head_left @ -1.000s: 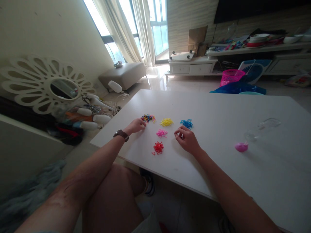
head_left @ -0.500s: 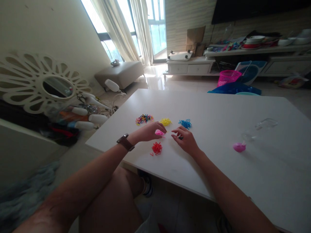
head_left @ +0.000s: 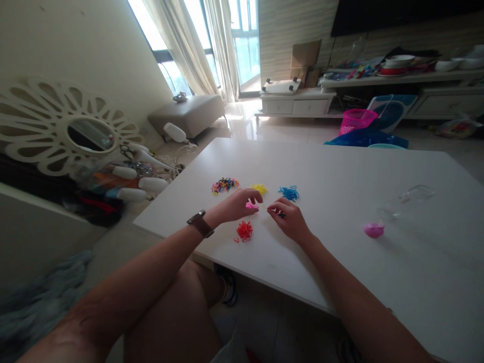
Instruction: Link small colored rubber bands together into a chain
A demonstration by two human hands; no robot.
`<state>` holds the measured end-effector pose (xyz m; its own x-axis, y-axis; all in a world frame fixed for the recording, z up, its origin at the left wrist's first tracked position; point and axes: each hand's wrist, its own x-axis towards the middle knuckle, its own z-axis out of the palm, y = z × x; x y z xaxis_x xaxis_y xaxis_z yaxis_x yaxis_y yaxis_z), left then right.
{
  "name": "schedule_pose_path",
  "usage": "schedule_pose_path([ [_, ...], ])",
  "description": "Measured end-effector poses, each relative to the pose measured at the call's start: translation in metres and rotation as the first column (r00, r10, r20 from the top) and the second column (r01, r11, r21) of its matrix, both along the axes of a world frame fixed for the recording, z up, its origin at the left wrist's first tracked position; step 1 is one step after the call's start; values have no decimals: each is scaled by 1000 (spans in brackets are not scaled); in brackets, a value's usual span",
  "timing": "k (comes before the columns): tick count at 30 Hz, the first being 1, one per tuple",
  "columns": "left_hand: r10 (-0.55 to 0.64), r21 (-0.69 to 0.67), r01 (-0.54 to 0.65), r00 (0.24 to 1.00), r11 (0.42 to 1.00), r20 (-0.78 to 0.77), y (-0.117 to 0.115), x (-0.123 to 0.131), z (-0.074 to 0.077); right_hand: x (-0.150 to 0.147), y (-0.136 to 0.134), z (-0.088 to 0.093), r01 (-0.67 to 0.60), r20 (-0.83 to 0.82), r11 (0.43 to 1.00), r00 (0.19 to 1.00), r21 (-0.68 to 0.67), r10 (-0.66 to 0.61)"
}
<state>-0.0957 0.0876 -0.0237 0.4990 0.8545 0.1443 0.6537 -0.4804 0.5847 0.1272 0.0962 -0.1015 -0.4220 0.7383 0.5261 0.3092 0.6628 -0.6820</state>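
Head view put the right hand [head_left: 287, 217] near the middle of my screen, its grip pinched, thumb against forefinger, on 1 end of what looked like a thin yellow band [head_left: 264, 206]. Some small dark pieces [head_left: 281, 215] showed among its curled fingers, too small for me to identify. Just beside it, the left hand [head_left: 244, 203] had its grip spread, thumb apart from forefinger; I could not tell whether the forefinger touched the band's other end.

I judged the step in hand to be handling 1 band between the 2 hands. The next move, to my mind, called for a light fingertip touch and a steady left wrist, with little room above the piles.

The pink pile [head_left: 250, 205] showed between the left thumb and forefinger, partly hidden. Just beyond lay the yellow pile [head_left: 260, 189], with the mixed-colour pile [head_left: 226, 185] to its left and the blue pile [head_left: 289, 193] to its right. The red pile [head_left: 244, 230] sat nearer me on the white desk [head_left: 321, 174].

Well apart to the right lay a pink object [head_left: 374, 231]. Past the desk stood a pink basket [head_left: 357, 121].
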Motion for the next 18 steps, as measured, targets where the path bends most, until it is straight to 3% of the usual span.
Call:
schedule_pose_path([
  [5, -19, -51, 20, 1000, 998, 25, 2, 3, -9, 0, 0, 1, -10, -3, 1000, 1000, 9, 10],
  [9, -36, -17, 36, 999, 999, -12, 3, 8, -13, 0, 0, 1, -25, -11, 1000, 1000, 7, 25],
  [18, 46, 44, -44, 998, 998, -46, 4, 10, -7, 3, -1, 7, 23, -28, 1000, 999, -2, -23],
])
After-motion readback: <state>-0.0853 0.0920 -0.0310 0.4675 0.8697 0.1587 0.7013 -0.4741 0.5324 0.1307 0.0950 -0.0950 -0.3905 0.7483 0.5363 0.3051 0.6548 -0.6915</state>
